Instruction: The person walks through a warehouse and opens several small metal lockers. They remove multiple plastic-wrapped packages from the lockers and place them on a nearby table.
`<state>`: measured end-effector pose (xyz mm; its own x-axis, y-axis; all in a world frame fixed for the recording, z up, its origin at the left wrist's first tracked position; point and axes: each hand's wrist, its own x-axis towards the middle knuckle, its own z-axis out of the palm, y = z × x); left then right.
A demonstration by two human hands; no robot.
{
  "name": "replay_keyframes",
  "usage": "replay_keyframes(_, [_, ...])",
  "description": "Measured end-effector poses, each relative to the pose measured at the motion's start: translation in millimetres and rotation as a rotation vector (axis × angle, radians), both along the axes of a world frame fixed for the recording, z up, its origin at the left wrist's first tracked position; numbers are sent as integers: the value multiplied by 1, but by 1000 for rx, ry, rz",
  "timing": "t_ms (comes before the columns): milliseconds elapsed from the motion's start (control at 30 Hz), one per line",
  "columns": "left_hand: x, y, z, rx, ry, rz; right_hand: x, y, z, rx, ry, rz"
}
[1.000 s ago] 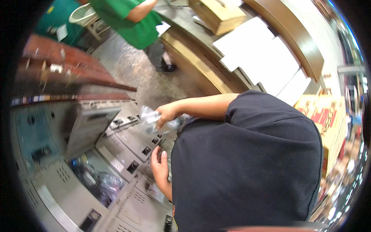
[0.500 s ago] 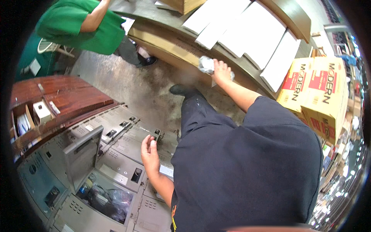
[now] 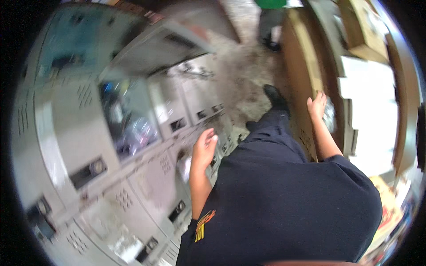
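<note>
My right hand [image 3: 317, 107] is over the long cardboard box on the right. Its fingers are bent round a crumpled clear plastic bundle [image 3: 329, 116], most of which the hand hides; what is inside cannot be made out. My left hand [image 3: 204, 150] hangs in the air before the grey metal lockers [image 3: 144, 181], fingers loosely bent and apart, with nothing visible in it. Left of it, one locker door [image 3: 155, 46] stands swung out. Inside that locker compartment lie crumpled clear plastic [image 3: 138, 133] and dark items.
A long cardboard box [image 3: 298, 57] runs beside a table edge at right. White panels [image 3: 370, 106] and an open carton [image 3: 364, 33] lie on that table. Worn concrete floor [image 3: 242, 66] runs between lockers and box. A person in green [image 3: 270, 3] stands at the far end.
My view has turned left, bringing the lockers closer and the table to the right. My right hand still has the plastic bundle. My left hand stays raised near the lockers.
</note>
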<state>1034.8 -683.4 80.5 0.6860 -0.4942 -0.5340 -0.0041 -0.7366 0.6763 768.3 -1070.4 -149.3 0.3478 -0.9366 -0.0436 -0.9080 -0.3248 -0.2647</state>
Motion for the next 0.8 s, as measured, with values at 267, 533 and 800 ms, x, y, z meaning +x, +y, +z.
replay_keyframes(267, [-18,40,117,-155,-260,394,297,180,167,632,-651,1228])
replay_keyframes(533, [-43,93,178,-390,-1052,577,427,331,265,405,-811,1455])
replay_keyframes(800, [-46,107,163,75,-1521,805,482,348,286,752,-894,1456])
